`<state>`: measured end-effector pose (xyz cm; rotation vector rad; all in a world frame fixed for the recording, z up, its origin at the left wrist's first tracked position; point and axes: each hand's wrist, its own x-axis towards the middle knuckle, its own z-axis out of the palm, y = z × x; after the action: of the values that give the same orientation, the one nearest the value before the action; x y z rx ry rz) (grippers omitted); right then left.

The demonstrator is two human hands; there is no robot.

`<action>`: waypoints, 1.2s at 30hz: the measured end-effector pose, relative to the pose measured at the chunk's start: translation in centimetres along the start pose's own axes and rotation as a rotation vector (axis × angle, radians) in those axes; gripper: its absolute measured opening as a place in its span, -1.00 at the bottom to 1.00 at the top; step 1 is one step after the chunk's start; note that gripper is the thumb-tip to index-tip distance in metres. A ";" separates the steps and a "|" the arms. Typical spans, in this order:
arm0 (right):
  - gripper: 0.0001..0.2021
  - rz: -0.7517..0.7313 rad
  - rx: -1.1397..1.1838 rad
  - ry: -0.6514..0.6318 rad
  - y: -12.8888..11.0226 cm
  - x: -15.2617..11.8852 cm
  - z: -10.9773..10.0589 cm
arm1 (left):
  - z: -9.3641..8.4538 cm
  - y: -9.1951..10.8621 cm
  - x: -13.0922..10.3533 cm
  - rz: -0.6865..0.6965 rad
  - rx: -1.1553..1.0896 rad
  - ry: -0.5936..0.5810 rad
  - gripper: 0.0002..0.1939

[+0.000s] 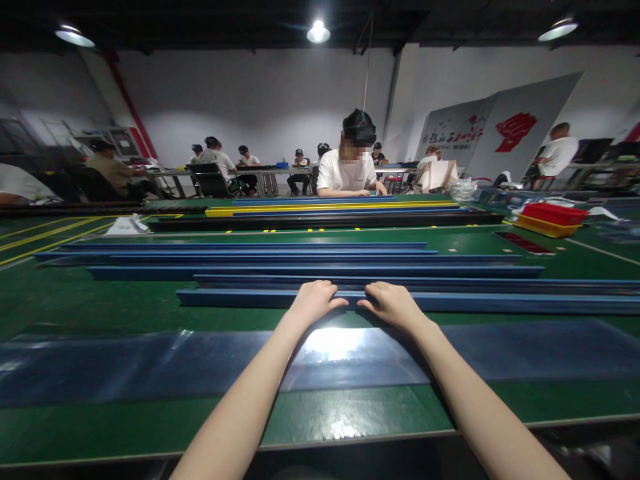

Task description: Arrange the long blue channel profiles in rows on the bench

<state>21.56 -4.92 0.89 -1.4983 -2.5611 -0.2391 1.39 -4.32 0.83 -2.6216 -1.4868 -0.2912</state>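
Channel (240, 298), blue, lies crosswise on bench (125, 307), beyond clear film (150, 367), roughly parallel w/ blue strips (310, 271). L hand (315, 299) and R hand (389, 301), slightly apart, clamp channel, prob. spaced to limit twist; fingertip contact inside unclear.

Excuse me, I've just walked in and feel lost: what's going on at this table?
The left hand and right hand both grip the nearest blue channel. More blue channels lie beyond it on the green table; a clear strip lies flat on the near side. Across the table is a person in white.
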 end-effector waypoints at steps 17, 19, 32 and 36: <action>-0.71 0.073 -0.029 -0.007 1.6 -0.7 -0.8 | -1.2 -0.7 -0.3 0.022 0.026 0.001 -0.64; -0.71 0.095 -0.042 -0.006 2.0 -0.9 -1.0 | -1.2 -0.7 -0.3 0.026 0.030 -0.004 -0.64; -0.73 0.079 -0.009 -0.001 2.2 -1.1 -1.0 | -1.7 -1.0 -0.3 0.012 0.044 -0.098 -0.70; -0.74 0.039 0.042 -0.015 1.9 -0.9 -0.7 | -1.5 -1.1 -0.3 0.020 0.040 -0.094 -0.71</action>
<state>23.68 -4.97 1.43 -1.5388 -2.5295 -0.1680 0.15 -4.35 2.26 -2.6505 -1.4767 -0.1363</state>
